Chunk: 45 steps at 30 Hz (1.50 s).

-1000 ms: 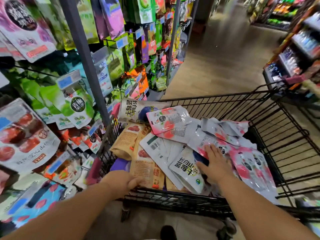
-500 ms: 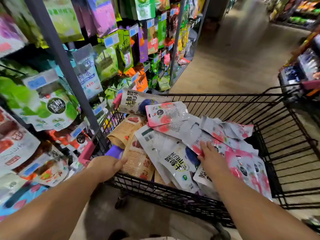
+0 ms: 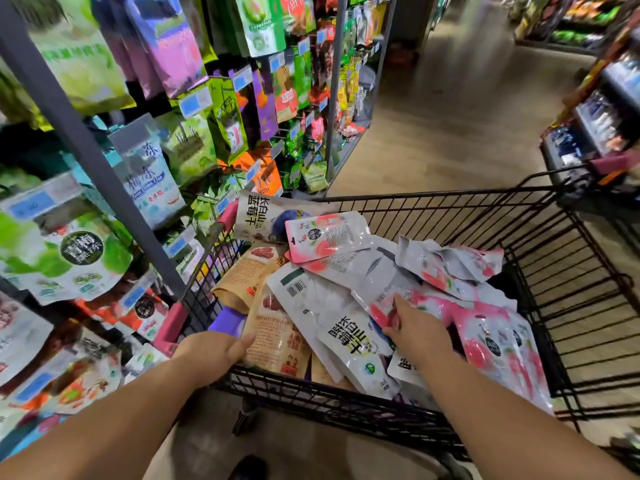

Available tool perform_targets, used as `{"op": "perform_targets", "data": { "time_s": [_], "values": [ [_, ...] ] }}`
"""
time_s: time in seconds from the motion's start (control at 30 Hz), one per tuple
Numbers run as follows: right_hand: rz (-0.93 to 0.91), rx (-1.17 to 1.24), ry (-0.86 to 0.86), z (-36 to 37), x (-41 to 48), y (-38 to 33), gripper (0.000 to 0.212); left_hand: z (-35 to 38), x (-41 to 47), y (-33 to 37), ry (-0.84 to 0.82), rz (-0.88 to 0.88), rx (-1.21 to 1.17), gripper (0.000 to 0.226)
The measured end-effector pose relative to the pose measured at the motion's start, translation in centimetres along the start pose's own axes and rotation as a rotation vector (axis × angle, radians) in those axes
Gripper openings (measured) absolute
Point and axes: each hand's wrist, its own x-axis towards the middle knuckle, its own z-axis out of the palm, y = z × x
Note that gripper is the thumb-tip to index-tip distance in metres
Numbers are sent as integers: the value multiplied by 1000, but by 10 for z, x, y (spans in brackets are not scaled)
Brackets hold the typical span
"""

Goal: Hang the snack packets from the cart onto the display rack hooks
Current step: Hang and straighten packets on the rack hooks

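Not legible from my station:
- Left grip [image 3: 211,355]: fingers fold over the near rim of the cart [image 3: 311,400], tips out of sight.
- Right grip [image 3: 417,329]: far fingers hidden behind the hand. I cannot tell whether it pinches or only touches the pink-and-white packet [image 3: 375,306].
- Display rack [image 3: 83,143]: hooks covered by hung packets, labels blurred.
- Far shelves [image 3: 606,109]: smeared, goods unreadable.
- Shoe [image 3: 249,467]: cut by the bottom edge.

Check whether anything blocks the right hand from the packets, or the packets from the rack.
Nothing stands between the right hand and the packets: it touches the pile. Toward the display rack, the cart wire side wall and a grey upright stand between, and hanging packets crowd it.
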Motion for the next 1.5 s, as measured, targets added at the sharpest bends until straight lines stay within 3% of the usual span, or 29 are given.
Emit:
{"op": "perform_targets", "data": {
  "time_s": [0.1, 0.27, 0.5, 0.6, 0.87, 1.0, 1.17, 1.37, 1.5],
  "values": [
    [-83, -58, 69, -3, -4, -11, 68, 1, 4, -1, -2, 19, 0, 62],
    [-162, -20, 23, 3, -2, -18, 92, 1, 6, -4, -27, 56, 0, 64],
    [-81, 68, -112, 12, 3, -22, 117, -1, 0, -4, -31, 69, -14, 57],
    [-123, 50, -175, 8, -3, -29, 106, 2, 1, -7, -33, 69, -6, 56],
    [-204, -25, -145, -5, -19, -41, 44, -3, -6, 0, -24, 62, 21, 51],
    [-212, -35, -116, -7, -25, -41, 56, -6, -10, 2, -35, 68, 49, 52],
    [-172, -8, -47, -15, -28, -45, 20, -7, -12, 1, -44, 97, 74, 49],
    [-290, -104, -75, -45, -26, -65, 21, -10, -10, 4, -79, 137, 116, 43],
    [-368, -63, -144, -77, -30, -84, 14, -7, -4, 3, 64, 113, -205, 51]
  ]
}}
